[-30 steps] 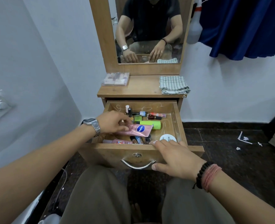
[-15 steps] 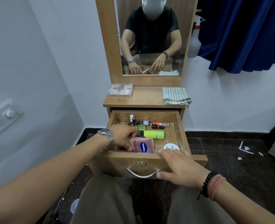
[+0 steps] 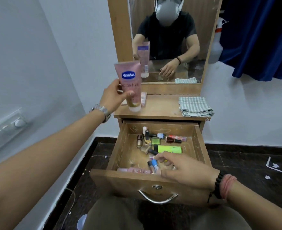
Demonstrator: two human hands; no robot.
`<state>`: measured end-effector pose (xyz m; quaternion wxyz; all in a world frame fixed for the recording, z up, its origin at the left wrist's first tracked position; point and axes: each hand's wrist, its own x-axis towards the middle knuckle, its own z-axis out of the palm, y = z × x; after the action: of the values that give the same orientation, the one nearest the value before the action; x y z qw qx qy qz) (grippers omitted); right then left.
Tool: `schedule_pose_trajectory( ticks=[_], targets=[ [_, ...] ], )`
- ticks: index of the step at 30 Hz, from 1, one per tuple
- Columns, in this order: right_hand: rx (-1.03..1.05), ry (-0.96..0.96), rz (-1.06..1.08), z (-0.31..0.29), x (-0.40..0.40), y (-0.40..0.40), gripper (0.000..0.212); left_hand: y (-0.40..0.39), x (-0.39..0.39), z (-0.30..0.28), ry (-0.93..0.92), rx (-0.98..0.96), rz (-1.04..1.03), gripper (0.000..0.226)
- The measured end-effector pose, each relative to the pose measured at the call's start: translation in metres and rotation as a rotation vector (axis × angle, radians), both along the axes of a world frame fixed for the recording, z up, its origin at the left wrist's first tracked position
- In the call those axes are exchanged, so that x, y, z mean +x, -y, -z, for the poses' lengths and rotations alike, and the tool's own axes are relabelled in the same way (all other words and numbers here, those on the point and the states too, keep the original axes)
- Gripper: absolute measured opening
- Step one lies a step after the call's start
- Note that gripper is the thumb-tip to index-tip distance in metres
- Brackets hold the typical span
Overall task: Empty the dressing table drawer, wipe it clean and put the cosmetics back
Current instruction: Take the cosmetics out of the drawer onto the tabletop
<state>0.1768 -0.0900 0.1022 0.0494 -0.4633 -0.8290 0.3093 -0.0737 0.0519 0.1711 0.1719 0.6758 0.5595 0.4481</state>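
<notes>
Left hand (image 3: 111, 95) grips the pink Vaseline tube (image 3: 131, 83) cap-down, held up over the surface (image 3: 161, 108) near the folded cloth (image 3: 195, 107). The open drawer (image 3: 132, 183) holds nail polish bottles (image 3: 145, 143), a green tube (image 3: 169, 149) and lipsticks; right hand (image 3: 185, 170) reaches in, fingers curled on small bottles (image 3: 153, 165).

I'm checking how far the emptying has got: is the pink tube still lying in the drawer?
No, the left hand holds the pink tube upright above the tabletop, clear of the drawer.
</notes>
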Motion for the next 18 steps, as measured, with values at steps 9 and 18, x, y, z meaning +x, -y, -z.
schedule_pose_trajectory(
  ticks=[9,18],
  targets=[
    [-0.044,-0.081,-0.013,0.02,-0.007,-0.014,0.047,-0.083,0.004,-0.009,0.175,-0.066,-0.176,0.044],
    [-0.077,-0.104,0.023,0.033,-0.001,-0.023,0.05,-0.106,-0.004,-0.004,0.112,-0.078,-0.223,0.045]
  ],
)
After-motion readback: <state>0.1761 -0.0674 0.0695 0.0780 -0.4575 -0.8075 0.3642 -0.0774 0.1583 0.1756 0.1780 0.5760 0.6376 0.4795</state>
